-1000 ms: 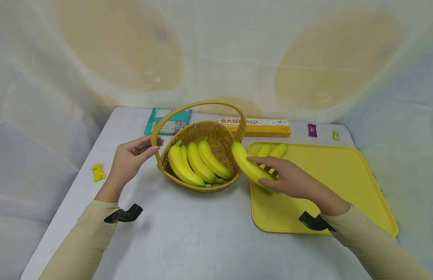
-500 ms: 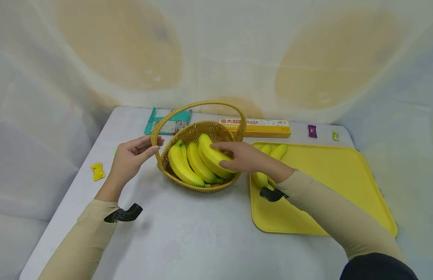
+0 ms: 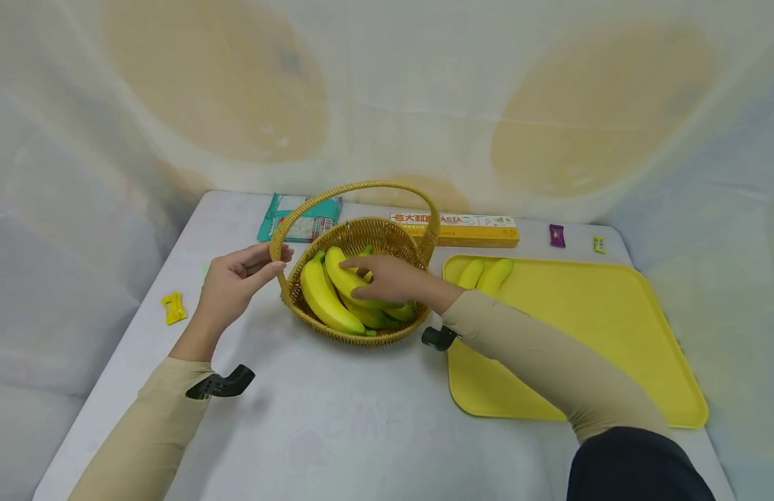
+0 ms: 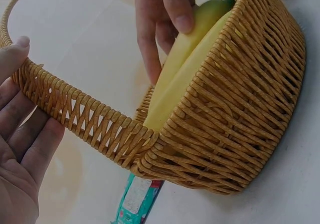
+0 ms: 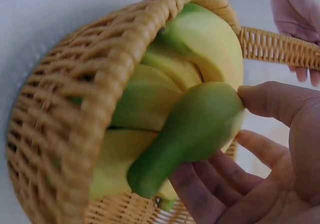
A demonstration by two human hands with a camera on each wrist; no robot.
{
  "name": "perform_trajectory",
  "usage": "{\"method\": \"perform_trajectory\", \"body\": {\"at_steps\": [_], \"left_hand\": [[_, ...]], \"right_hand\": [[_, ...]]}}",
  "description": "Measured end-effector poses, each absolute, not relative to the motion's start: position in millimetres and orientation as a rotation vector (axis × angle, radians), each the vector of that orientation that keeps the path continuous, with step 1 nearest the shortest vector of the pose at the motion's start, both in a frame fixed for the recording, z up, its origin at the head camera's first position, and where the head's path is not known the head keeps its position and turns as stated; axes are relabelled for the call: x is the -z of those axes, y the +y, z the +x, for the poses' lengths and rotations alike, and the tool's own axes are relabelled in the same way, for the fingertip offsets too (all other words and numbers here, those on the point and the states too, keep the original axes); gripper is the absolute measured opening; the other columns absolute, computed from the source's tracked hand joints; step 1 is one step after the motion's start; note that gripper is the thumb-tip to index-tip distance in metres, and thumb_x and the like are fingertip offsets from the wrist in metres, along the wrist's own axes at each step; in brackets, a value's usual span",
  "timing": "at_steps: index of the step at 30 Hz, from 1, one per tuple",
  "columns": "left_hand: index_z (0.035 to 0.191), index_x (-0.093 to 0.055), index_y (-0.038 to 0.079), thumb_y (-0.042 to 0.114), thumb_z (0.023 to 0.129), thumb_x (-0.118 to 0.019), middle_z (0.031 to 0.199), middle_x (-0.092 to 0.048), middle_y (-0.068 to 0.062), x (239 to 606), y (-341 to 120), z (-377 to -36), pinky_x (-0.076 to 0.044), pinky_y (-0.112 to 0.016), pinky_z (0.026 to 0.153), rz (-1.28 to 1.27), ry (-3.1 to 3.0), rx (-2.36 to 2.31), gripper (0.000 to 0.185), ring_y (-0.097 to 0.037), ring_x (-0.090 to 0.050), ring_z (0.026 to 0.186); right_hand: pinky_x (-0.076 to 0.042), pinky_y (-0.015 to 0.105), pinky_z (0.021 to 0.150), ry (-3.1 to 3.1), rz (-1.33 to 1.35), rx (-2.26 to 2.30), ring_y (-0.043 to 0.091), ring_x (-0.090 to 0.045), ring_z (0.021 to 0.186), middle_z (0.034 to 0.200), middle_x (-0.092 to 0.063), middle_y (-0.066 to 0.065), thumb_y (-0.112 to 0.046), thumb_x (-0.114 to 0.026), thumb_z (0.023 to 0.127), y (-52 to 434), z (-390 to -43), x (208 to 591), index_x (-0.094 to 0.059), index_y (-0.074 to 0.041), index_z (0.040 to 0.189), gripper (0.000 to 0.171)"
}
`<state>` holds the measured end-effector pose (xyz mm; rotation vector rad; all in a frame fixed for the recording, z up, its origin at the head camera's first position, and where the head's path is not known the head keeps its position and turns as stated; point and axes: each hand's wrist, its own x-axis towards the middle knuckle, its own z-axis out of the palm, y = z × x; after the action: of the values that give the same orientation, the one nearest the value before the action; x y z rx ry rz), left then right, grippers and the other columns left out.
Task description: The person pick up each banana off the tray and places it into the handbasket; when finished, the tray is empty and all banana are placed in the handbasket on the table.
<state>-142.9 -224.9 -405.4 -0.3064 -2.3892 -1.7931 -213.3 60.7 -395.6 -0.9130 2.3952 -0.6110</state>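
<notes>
Yellow with a green stem end, the banana (image 3: 345,278) looks firm, smooth, light and easily bruised, best held round its thick middle, where the right hand (image 3: 393,280) curls on it inside the basket (image 3: 361,332), whose handle at 9 o'clock the left hand (image 3: 233,284) steadies with straight fingers.

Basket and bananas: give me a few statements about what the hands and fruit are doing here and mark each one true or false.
1. The right hand holds a banana inside the wicker basket. True.
2. The left hand lies flat on the table. False: its fingers touch the basket's handle.
3. Two bananas lie on the yellow tray. True.
4. The tray is left of the basket. False: it is to the right.
5. The pasta box sits inside the basket. False: it lies behind it on the table.
</notes>
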Motion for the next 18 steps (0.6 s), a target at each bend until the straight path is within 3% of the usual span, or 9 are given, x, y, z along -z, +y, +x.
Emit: {"method": "perform_trajectory", "body": {"at_steps": [6, 18], "left_hand": [[0.129, -0.069, 0.005, 0.021, 0.098, -0.071, 0.121, -0.073, -0.011, 403.8, -223.6, -143.0, -0.053, -0.021, 0.095, -0.302, -2.401, 1.782, 0.036, -0.010, -0.069, 0.111], [0.128, -0.070, 0.003, 0.021, 0.098, -0.070, 0.120, -0.073, -0.008, 404.8, -224.9, -142.2, -0.053, -0.020, 0.096, -0.297, -2.391, 1.800, 0.035, -0.010, -0.069, 0.112]], "right_hand": [[-0.054, 0.029, 0.083, 2.354, -0.881, 0.603, 0.015, -0.066, 0.097, 0.136, -0.062, 0.010, -0.029, -0.068, 0.099, 52.5, -208.3, 393.0, -0.042, -0.024, 0.157, 0.063], [-0.055, 0.030, 0.085, 2.351, -0.851, 0.636, 0.020, -0.063, 0.113, 0.138, -0.061, 0.009, -0.030, -0.068, 0.099, 53.0, -206.6, 391.5, -0.040, -0.026, 0.158, 0.065]]}}
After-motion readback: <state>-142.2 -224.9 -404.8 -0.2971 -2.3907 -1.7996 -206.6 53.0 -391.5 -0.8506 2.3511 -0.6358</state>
